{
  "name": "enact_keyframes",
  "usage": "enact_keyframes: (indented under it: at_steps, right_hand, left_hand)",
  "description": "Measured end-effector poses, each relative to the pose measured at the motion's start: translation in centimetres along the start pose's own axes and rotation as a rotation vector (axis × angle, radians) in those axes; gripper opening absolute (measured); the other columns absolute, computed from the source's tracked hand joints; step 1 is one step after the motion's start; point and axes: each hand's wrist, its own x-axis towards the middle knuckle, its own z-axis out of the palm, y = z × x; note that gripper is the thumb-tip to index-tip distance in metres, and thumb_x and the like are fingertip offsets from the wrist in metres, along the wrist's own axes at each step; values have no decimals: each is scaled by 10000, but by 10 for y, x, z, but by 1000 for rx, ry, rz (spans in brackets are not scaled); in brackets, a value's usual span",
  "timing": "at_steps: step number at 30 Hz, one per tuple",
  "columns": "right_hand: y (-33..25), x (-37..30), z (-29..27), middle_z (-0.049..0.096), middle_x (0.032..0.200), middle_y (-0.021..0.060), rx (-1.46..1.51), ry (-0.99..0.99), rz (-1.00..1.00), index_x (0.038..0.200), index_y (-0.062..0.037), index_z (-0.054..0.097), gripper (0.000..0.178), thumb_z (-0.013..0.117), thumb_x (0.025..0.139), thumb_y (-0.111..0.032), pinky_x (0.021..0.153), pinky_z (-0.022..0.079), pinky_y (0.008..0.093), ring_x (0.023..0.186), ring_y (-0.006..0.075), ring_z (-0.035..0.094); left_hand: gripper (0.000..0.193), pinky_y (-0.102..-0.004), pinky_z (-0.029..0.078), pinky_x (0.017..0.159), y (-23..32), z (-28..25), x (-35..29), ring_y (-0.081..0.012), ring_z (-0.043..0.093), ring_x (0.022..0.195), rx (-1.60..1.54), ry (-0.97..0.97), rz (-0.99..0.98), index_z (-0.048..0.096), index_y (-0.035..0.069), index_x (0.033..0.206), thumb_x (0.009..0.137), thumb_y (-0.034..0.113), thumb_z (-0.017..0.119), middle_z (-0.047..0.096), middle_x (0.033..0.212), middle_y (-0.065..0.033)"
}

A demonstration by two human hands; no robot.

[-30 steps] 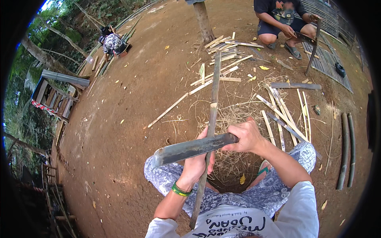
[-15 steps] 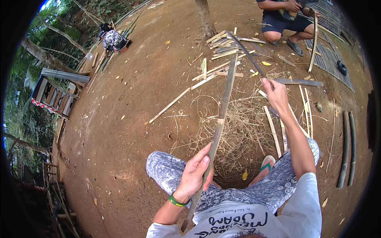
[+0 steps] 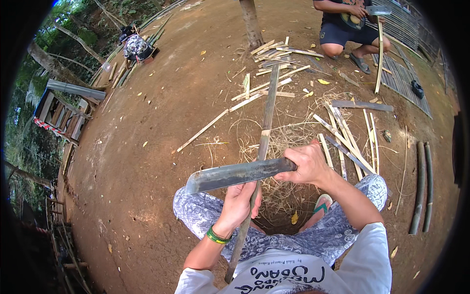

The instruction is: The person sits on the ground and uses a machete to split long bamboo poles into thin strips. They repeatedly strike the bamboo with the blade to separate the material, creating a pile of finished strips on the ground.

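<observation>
My left hand [image 3: 238, 203] is closed around a long split bamboo strip [image 3: 269, 110], which slants from beside my left arm up toward the pile ahead. My right hand [image 3: 307, 163] grips the dark handle of a machete [image 3: 240, 172]. Its broad blade points left and crosses over the strip, just above my left fingers. Whether the blade touches the strip I cannot tell. Below and beyond my hands lies a heap of thin curled bamboo shavings [image 3: 289, 137] between my bent legs.
Split bamboo strips [image 3: 350, 139] lie to my right, and more are piled [image 3: 279, 54] by a tree trunk [image 3: 251, 24]. Two dark poles [image 3: 418, 188] rest at far right. A co-worker [image 3: 350, 29] ahead holds a machete and a strip; another person [image 3: 137, 46] crouches at far left.
My right hand has swung the machete down and leftward, from pointing away up ahead to lying across the strip near my left hand. My left hand keeps its hold on the strip.
</observation>
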Motion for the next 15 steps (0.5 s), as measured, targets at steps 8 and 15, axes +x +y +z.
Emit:
enact_keyframes:
  at_steps: [8,15]
  right_hand:
    - [-14,0,-8,571,534,49,-74,-1,-101,636,-112,528,634,682,754,-715,411,397,410,441,247,596]
    - [-14,-5,-3,499,500,73,-87,17,-167,617,-88,482,679,625,808,-724,414,397,407,443,281,571]
  left_hand:
    - [359,-217,401,371,-7,-2,-7,-91,462,393,30,32,12,457,34,1388,1094,220,368,516,578,-16]
    - [423,-215,408,372,-8,-2,-7,-86,458,398,38,43,5,365,60,1487,1094,214,369,514,581,-10]
